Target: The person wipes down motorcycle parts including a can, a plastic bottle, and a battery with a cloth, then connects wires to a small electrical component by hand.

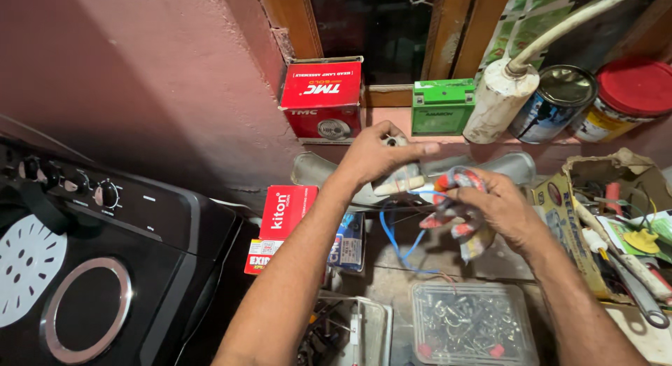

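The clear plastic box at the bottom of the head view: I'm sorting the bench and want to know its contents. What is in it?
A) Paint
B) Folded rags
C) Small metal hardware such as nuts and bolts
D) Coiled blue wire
C: the box is filled with small shiny metal pieces, with a couple of red bits near its front edge; the blue wire lies outside it, hanging below the hands.

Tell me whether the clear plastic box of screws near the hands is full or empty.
Nearly full: the clear plastic box shows metal screws and nuts piled across its whole floor. Whether a lid covers it, cannot tell.
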